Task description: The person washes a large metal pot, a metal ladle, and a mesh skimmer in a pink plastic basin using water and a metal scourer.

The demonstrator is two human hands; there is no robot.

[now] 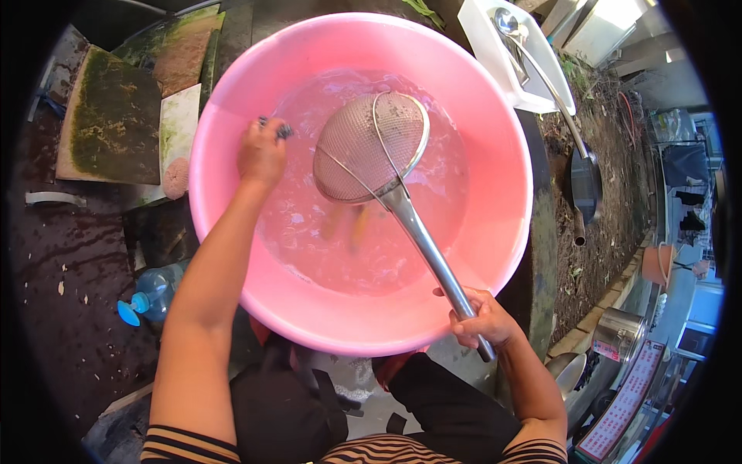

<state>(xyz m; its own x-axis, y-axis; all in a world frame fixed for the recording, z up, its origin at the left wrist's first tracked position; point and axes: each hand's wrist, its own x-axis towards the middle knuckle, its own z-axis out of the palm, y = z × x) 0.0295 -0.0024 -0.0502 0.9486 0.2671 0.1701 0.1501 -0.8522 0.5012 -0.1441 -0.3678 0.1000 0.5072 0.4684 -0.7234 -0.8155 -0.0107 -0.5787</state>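
A large pink plastic basin (498, 185) holding water stands before me. My right hand (484, 319) grips the metal handle of a wire-mesh strainer (371, 145) near its end, at the basin's near right rim. The round mesh head is tilted over the water, its two wire braces facing up. My left hand (262, 152) is inside the basin at the left, closed around a dark grey scrubber (281, 129) that looks like steel wool. It is apart from the strainer. Beneath the mesh, a blurred yellowish thing (359, 226) shows in the water; I cannot tell what it is.
A white plastic bin (481, 40) with a metal ladle (548, 78) stands at the upper right. Left of the basin are a mossy board (113, 116), a pinkish scrubbing ball (175, 178) and a bottle with a blue pump top (153, 293). A metal pot (619, 333) stands far right.
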